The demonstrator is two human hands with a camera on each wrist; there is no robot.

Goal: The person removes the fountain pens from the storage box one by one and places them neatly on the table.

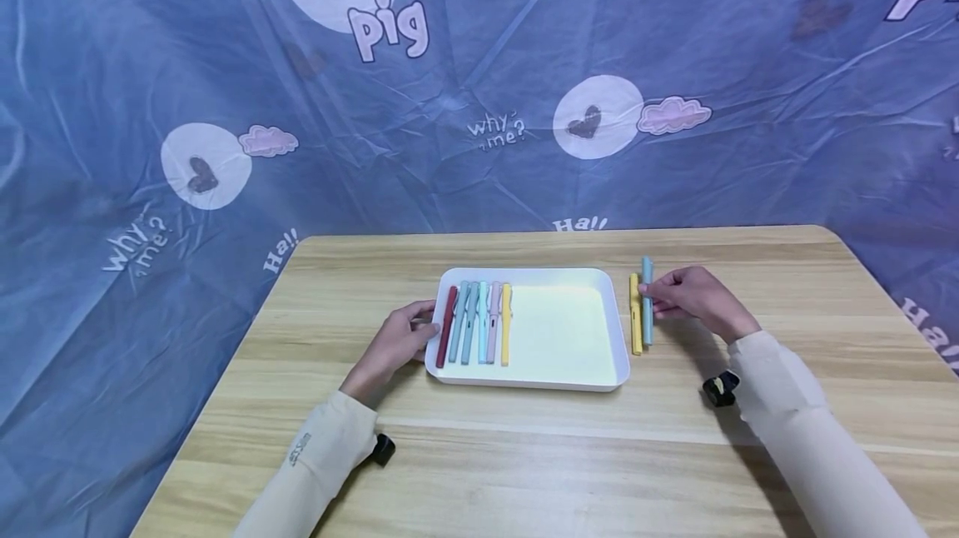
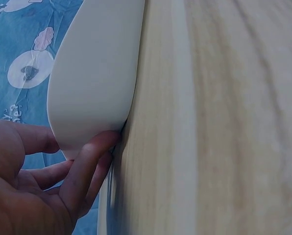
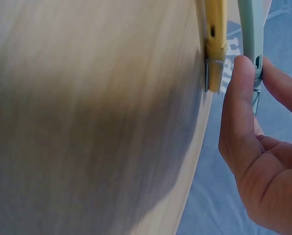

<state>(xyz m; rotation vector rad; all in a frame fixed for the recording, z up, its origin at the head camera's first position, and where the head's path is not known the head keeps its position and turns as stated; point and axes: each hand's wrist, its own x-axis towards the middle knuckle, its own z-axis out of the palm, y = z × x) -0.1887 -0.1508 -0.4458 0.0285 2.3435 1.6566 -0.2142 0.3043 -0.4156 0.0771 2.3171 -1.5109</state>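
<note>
Right wrist: right hand (image 3: 263, 169) pinches blue pen (image 3: 251, 29); one end cropped.

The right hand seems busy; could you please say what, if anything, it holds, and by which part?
The right hand pinches a pale blue-green pen near its middle.

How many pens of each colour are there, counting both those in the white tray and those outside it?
Red pen: 1
Blue or blue-green pens: 4
Pink pen: 1
Yellow pens: 2
Total: 8
</note>
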